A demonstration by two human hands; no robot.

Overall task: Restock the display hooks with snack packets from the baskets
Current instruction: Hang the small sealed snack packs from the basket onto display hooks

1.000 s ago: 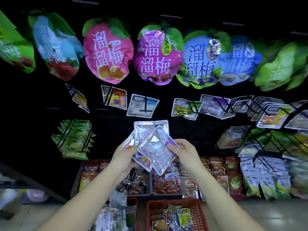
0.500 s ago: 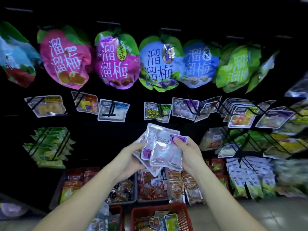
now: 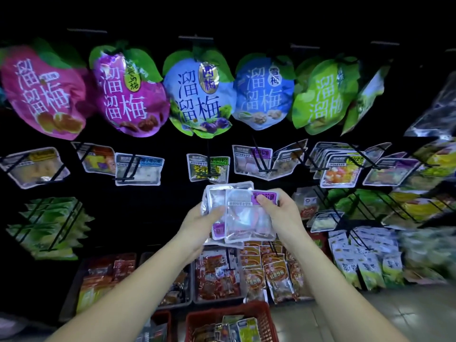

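My L hand (image 3: pixel 197 224) grips a stack of clear snack pkts (image 3: pixel 217 195); R hand (image 3: pixel 283 215) pinches the front pkt (image 3: pixel 246 218) at its purple label. Stack's just under the hook row (image 3: pixel 259 157), red basket (image 3: pixel 264 314) below.

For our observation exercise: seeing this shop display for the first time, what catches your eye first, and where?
The row of big fruit-shaped bags in pink, purple, blue and green hanging across the top stands out first. In the centre, the left hand and right hand hold clear packets with purple labels. A red basket sits at the bottom edge.
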